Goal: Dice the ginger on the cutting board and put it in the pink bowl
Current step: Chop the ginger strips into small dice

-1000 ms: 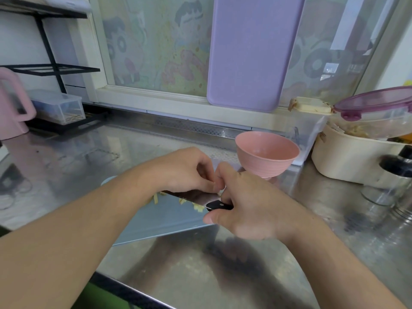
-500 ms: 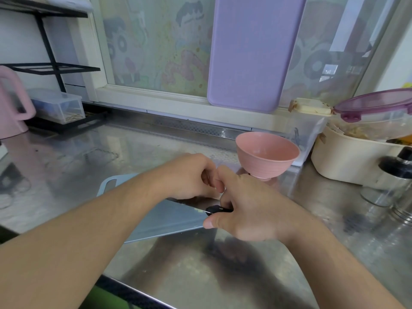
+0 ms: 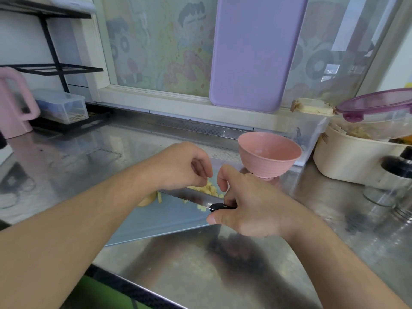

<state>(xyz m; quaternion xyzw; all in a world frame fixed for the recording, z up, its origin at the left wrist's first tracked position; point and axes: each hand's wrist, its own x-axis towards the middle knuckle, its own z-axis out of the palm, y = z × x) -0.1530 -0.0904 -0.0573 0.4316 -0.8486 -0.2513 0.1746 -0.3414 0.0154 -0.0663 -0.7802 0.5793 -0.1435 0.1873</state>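
Right hand point(image 3: 247, 206) gripped the black-handled steel knife point(image 3: 200, 198); left hand point(image 3: 180, 166), fingers curled, held nothing visible above the pale yellow diced ginger point(image 3: 207, 189). Ginger lay on the light-blue plastic cutting board point(image 3: 156, 221), beside the blade, near the empty pink ribbed bowl point(image 3: 268, 158) on the steel bench point(image 3: 189, 275).

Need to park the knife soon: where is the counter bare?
Bare steel lies left of the cutting board, toward the pink jug, and along the front edge. Crowded on the right: pink bowl, cream tub, glass jars.
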